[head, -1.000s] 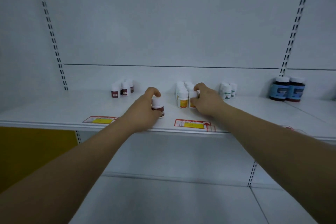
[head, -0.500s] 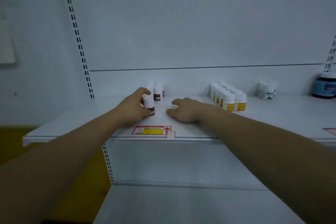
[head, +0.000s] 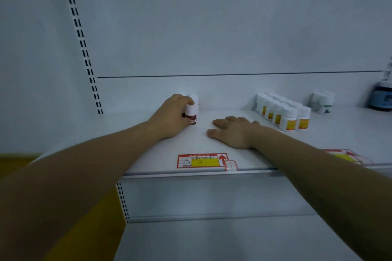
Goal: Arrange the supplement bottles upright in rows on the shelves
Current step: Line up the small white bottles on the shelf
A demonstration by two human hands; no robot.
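Note:
My left hand (head: 171,116) grips a small white bottle with a dark red label (head: 191,115), standing upright on the white shelf (head: 148,154). Another white bottle (head: 194,99) of the same kind stands just behind it, partly hidden by my fingers. My right hand (head: 232,132) rests flat on the shelf, fingers straight, holding nothing. To its right stand two rows of white bottles with yellow labels (head: 284,113), all upright.
A small group of white bottles with green labels (head: 322,103) stands further right near the back wall. A dark blue jar (head: 381,97) sits at the far right edge. Red and yellow price tags (head: 203,161) lie on the shelf's front lip. A lower shelf (head: 212,239) lies below.
My left hand carried the red-label bottle leftward and back to the other red-label bottles. My right hand left the yellow-label bottles and now lies flat on the shelf. The view shifted left.

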